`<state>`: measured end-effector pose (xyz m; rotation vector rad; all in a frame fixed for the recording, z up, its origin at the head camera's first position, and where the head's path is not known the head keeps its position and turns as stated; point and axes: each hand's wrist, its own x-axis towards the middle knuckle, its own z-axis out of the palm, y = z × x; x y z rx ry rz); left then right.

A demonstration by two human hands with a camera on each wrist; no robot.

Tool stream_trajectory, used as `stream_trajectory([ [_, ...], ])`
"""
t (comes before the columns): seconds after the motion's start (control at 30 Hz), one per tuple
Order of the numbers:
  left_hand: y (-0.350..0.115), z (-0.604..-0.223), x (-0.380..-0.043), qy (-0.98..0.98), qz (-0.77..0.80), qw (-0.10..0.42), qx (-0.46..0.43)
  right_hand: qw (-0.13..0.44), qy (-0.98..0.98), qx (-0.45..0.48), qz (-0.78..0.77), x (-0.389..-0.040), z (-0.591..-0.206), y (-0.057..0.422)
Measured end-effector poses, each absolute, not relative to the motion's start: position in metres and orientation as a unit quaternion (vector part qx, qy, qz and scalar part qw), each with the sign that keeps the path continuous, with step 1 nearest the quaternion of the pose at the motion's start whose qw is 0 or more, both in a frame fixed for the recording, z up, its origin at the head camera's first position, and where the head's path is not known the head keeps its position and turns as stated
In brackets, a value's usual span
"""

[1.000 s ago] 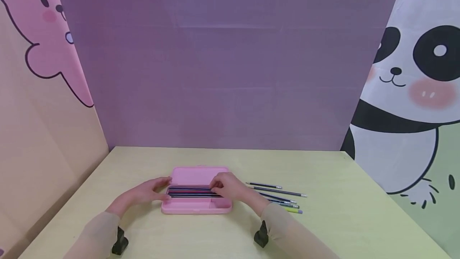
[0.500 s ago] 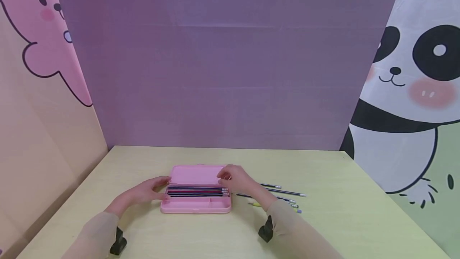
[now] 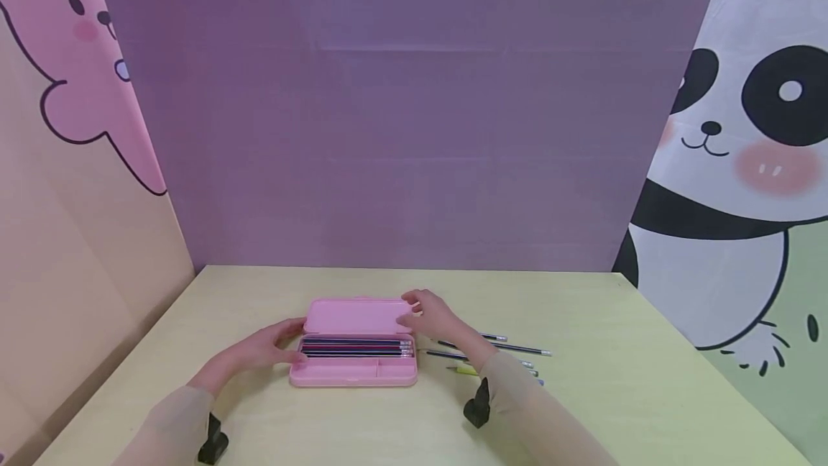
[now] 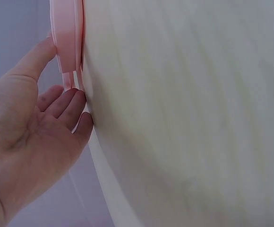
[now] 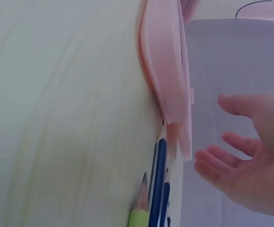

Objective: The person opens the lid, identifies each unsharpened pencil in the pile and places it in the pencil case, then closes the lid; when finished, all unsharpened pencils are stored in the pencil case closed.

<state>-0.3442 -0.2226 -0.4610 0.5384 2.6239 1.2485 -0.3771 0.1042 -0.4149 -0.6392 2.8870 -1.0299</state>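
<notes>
A pink pencil case (image 3: 333, 372) lies unfolded on the table, its lid (image 3: 352, 316) tipped back. Several dark striped pencils (image 3: 356, 348) fill its long compartment. At the case's left end, my left hand (image 3: 261, 347) rests its thumb on the body (image 4: 68, 42) and its fingers by the lid, fingers relaxed. My right hand (image 3: 430, 315) hovers at the lid's right edge with loosely bent fingers and nothing in them. The right wrist view shows that hand (image 5: 250, 156) apart from the case (image 5: 163, 61).
Right of the case, partly under my right forearm, lie several loose pencils (image 3: 520, 348), one of them yellow-green (image 3: 464, 370). Their tips (image 5: 163, 130) point toward the case. A purple panel (image 3: 414, 128) stands behind the table (image 3: 582, 394).
My right hand has risen from the pencils in the case, leaving them lying there, and moved right and back to the lid's right edge. The left hand stays at the case's left end.
</notes>
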Motion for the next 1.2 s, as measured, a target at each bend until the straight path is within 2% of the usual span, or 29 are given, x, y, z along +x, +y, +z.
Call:
stream_trajectory([
  [0.2, -0.222, -0.464, -0.346, 0.884, 0.423, 0.095, 0.176, 0.057, 0.928, -0.164, -0.329, -0.382, -0.420, 0.106],
  [0.6, -0.224, -0.461, -0.343, 0.878, 0.425, 0.093, 0.202, 0.088, 0.923, -0.129, -0.353, -0.384, -0.422, 0.107],
  [1.2, -0.223, -0.460, -0.341, 0.883, 0.415, 0.094, 0.197, 0.031, 0.874, -0.148, -0.462, -0.378, -0.413, 0.114],
])
